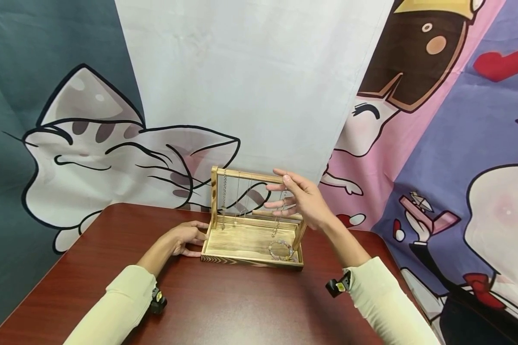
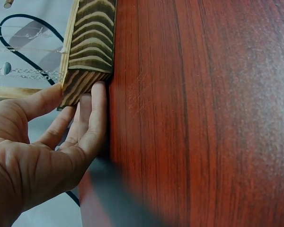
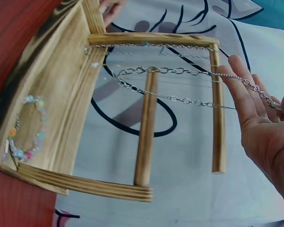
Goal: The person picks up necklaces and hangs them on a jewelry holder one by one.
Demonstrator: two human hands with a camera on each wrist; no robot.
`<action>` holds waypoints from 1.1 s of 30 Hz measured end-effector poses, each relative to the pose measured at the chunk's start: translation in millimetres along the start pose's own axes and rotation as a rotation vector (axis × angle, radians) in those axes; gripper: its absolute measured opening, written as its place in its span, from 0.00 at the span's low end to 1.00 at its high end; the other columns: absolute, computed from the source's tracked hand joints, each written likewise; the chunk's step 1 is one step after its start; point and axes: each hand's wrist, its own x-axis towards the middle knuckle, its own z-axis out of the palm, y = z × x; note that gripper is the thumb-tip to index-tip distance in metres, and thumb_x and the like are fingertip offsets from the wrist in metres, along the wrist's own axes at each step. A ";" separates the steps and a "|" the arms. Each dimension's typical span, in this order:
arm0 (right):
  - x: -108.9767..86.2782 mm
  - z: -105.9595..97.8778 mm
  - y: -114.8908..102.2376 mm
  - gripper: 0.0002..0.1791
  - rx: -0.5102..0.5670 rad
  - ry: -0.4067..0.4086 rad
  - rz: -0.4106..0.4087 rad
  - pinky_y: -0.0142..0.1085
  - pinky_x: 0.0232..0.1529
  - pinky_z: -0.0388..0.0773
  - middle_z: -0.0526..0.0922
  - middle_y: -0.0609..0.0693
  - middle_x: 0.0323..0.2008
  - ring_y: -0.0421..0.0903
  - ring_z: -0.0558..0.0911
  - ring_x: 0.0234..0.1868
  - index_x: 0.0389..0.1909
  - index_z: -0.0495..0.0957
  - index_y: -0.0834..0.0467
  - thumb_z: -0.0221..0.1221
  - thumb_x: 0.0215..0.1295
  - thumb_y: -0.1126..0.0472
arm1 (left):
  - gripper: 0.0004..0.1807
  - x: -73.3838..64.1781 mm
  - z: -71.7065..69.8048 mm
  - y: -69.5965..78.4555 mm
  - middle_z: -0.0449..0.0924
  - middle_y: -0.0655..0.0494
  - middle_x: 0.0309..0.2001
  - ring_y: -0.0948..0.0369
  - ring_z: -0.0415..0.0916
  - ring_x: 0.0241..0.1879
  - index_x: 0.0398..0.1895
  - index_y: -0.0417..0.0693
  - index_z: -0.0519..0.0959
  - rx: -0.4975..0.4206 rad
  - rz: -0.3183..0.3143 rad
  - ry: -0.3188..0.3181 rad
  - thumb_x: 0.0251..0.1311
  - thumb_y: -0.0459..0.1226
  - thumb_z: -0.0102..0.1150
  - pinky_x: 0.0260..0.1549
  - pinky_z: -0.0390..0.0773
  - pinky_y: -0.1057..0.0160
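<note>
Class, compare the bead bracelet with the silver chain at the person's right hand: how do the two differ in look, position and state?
The bead bracelet is made of pastel coloured beads; the silver chain is plain metal links. The bead bracelet lies flat in the tray of the wooden stand; the silver chain hangs in the air by the stand's top bar. No hand touches the bead bracelet; the right hand holds the silver chain. Both are jewellery at the same wooden stand.

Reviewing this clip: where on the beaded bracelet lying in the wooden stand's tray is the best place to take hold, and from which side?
Probably from above, pinching the near-left arc of the beaded bracelet. It lies flat in the right front corner of the wooden stand, so the right wall and front lip block a sideways grip. The right hand holds a silver chain above it; the left hand steadies the stand's left end.
</note>
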 end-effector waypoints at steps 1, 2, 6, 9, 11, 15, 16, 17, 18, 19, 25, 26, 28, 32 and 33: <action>0.2 -1.3 -1.7 0.29 -0.006 0.004 -0.005 0.65 0.52 0.92 0.81 0.71 0.73 0.54 0.97 0.46 0.88 0.66 0.52 0.45 0.95 0.47 | 0.34 -0.2 -0.3 -0.2 0.90 0.43 0.54 0.56 0.87 0.52 0.83 0.40 0.64 0.001 0.005 -0.005 0.78 0.30 0.60 0.45 0.94 0.51; 0.3 -2.7 -3.5 0.30 -0.011 0.007 -0.011 0.65 0.52 0.92 0.80 0.72 0.74 0.54 0.97 0.46 0.88 0.66 0.52 0.45 0.95 0.47 | 0.34 -0.5 -0.4 -0.2 0.90 0.43 0.54 0.56 0.87 0.52 0.83 0.40 0.64 -0.001 0.005 -0.006 0.78 0.30 0.60 0.45 0.94 0.51; 1.4 -9.6 -10.5 0.31 -0.034 0.020 -0.030 0.64 0.52 0.92 0.79 0.74 0.75 0.53 0.98 0.45 0.89 0.64 0.54 0.44 0.95 0.47 | 0.34 -1.0 0.1 -0.3 0.90 0.43 0.55 0.57 0.87 0.51 0.84 0.40 0.64 -0.001 0.010 -0.015 0.78 0.30 0.59 0.45 0.93 0.52; 2.7 -15.1 -14.8 0.32 -0.031 0.035 -0.033 0.66 0.53 0.91 0.79 0.72 0.75 0.53 0.98 0.45 0.89 0.62 0.55 0.43 0.95 0.47 | 0.34 -1.5 0.9 -0.6 0.90 0.43 0.55 0.58 0.87 0.51 0.84 0.40 0.64 -0.001 0.005 -0.012 0.78 0.30 0.59 0.45 0.93 0.52; 3.2 -18.1 -17.4 0.32 -0.019 0.048 -0.032 0.67 0.53 0.91 0.81 0.71 0.74 0.53 0.98 0.44 0.89 0.61 0.55 0.42 0.95 0.47 | 0.34 -1.8 1.1 -0.7 0.90 0.42 0.55 0.58 0.87 0.51 0.84 0.40 0.63 0.002 0.005 -0.012 0.78 0.30 0.59 0.44 0.93 0.52; 4.1 -24.5 -21.4 0.32 -0.016 0.073 -0.047 0.63 0.50 0.93 0.83 0.69 0.71 0.53 0.98 0.44 0.89 0.62 0.55 0.42 0.95 0.46 | 0.34 -2.3 0.8 -0.7 0.90 0.42 0.55 0.57 0.87 0.51 0.84 0.40 0.64 0.005 0.005 -0.009 0.78 0.30 0.59 0.45 0.94 0.52; 4.4 -26.3 -22.2 0.32 -0.016 0.078 -0.053 0.62 0.50 0.93 0.84 0.68 0.71 0.54 0.98 0.44 0.89 0.62 0.55 0.42 0.95 0.46 | 0.34 -2.4 0.8 -0.7 0.90 0.42 0.55 0.57 0.87 0.51 0.84 0.40 0.64 0.005 0.005 -0.008 0.77 0.30 0.59 0.45 0.94 0.52; 5.1 -28.3 -22.8 0.32 -0.017 0.084 -0.058 0.62 0.49 0.94 0.85 0.67 0.70 0.53 0.98 0.44 0.89 0.62 0.55 0.43 0.95 0.46 | 0.34 -2.6 0.9 -0.7 0.90 0.43 0.55 0.57 0.87 0.51 0.84 0.40 0.64 0.003 0.004 -0.006 0.77 0.30 0.59 0.45 0.94 0.52; 5.8 -30.3 -23.4 0.32 -0.019 0.090 -0.062 0.61 0.49 0.94 0.86 0.66 0.70 0.53 0.98 0.44 0.89 0.62 0.55 0.43 0.95 0.45 | 0.34 -2.6 1.0 -0.8 0.90 0.43 0.54 0.57 0.87 0.51 0.83 0.40 0.64 0.003 0.005 -0.006 0.77 0.30 0.59 0.45 0.94 0.52; 6.7 -32.3 -24.0 0.32 -0.023 0.100 -0.065 0.60 0.48 0.94 0.87 0.64 0.69 0.53 0.98 0.44 0.89 0.62 0.55 0.43 0.95 0.45 | 0.34 -2.6 1.0 -0.8 0.90 0.43 0.54 0.57 0.87 0.51 0.83 0.40 0.64 0.001 0.005 -0.005 0.77 0.29 0.59 0.45 0.94 0.52; 12.4 -42.3 -27.4 0.32 -0.045 0.186 -0.078 0.55 0.44 0.96 0.91 0.54 0.61 0.53 0.98 0.42 0.88 0.64 0.53 0.45 0.94 0.43 | 0.34 -2.8 0.0 -0.3 0.90 0.43 0.55 0.56 0.87 0.53 0.84 0.40 0.65 -0.004 0.007 -0.002 0.78 0.30 0.59 0.45 0.93 0.52; 13.5 -43.5 -27.8 0.32 -0.048 0.199 -0.078 0.54 0.45 0.96 0.91 0.55 0.62 0.54 0.98 0.42 0.88 0.65 0.53 0.45 0.94 0.43 | 0.34 -2.9 -0.5 -0.1 0.90 0.42 0.56 0.55 0.87 0.53 0.84 0.40 0.64 -0.003 0.008 -0.003 0.78 0.30 0.59 0.45 0.93 0.52; 15.9 -45.5 -27.5 0.32 -0.054 0.217 -0.075 0.54 0.45 0.95 0.89 0.60 0.65 0.55 0.98 0.43 0.88 0.65 0.52 0.45 0.94 0.43 | 0.34 -2.9 -0.7 0.3 0.90 0.42 0.56 0.55 0.87 0.54 0.84 0.40 0.65 -0.008 0.008 0.000 0.78 0.30 0.59 0.46 0.93 0.52; 21.0 -48.3 -23.4 0.31 -0.051 0.240 -0.061 0.54 0.46 0.95 0.86 0.65 0.69 0.54 0.98 0.42 0.88 0.66 0.50 0.45 0.94 0.42 | 0.34 -2.9 0.1 -0.3 0.90 0.42 0.56 0.55 0.87 0.53 0.84 0.40 0.64 -0.010 0.009 0.002 0.78 0.29 0.59 0.45 0.93 0.52; 22.3 -48.7 -21.8 0.31 -0.052 0.244 -0.059 0.54 0.46 0.95 0.86 0.65 0.69 0.53 0.98 0.41 0.87 0.66 0.50 0.45 0.94 0.43 | 0.34 -2.8 0.6 -0.6 0.90 0.42 0.56 0.56 0.87 0.53 0.84 0.41 0.65 -0.011 0.008 0.003 0.78 0.29 0.59 0.45 0.93 0.52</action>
